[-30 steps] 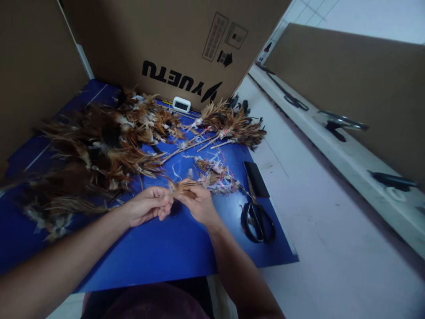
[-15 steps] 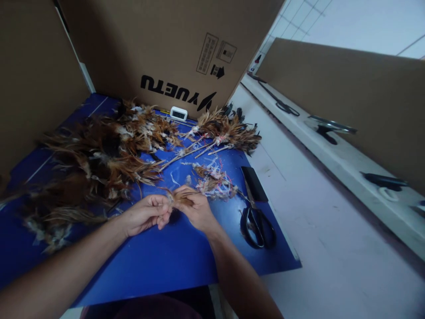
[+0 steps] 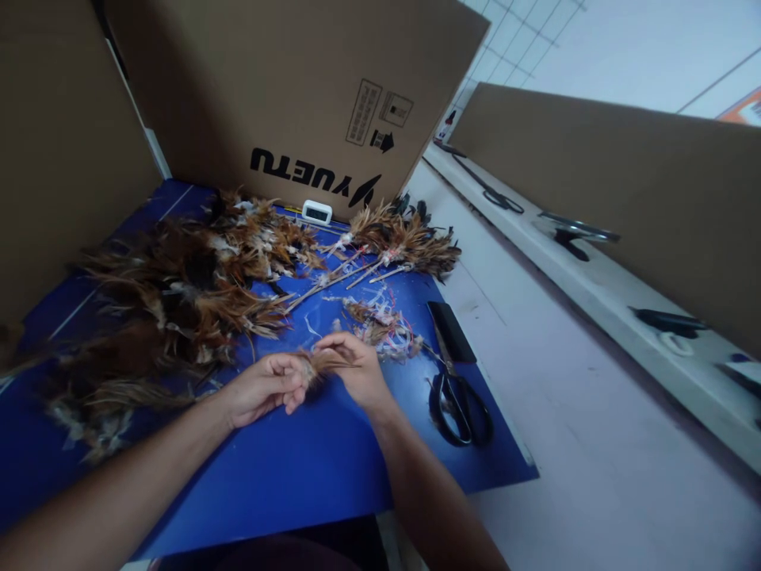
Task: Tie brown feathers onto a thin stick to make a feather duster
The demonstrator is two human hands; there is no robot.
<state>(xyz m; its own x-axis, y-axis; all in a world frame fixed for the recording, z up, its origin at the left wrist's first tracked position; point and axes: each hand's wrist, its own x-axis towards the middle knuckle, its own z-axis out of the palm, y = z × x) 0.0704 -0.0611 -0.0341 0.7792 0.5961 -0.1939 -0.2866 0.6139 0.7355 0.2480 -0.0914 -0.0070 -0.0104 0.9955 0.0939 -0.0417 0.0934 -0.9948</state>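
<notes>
My left hand [image 3: 270, 388] is closed, pinching a small tuft of brown feathers [image 3: 324, 364] by its pale, fluffy base. The tips of the tuft point right, across the palm side of my right hand [image 3: 355, 369]. That hand's fingers curl loosely around the feathers from the far side, and its thumb is mostly hidden behind them. Just beyond my hands lies a tangle of white and red string with feather scraps [image 3: 386, 329]. Black-handled scissors [image 3: 457, 404] rest to the right, with their blades partly over a flat black object [image 3: 455, 333].
A large heap of brown feathers [image 3: 178, 277] covers the left of the blue mat [image 3: 267, 492]. Feather bunches on thin sticks [image 3: 410, 242] lie at the back, near a small white digital display [image 3: 316, 212]. Cardboard [image 3: 285, 79] walls the far side. More tools, including scissors [image 3: 502, 200], lie on the right-hand ledge.
My right hand has loosened around the tuft, its index finger lifted and less bent, so more feather length shows. My left hand keeps its pinch. The view has shifted slightly.
</notes>
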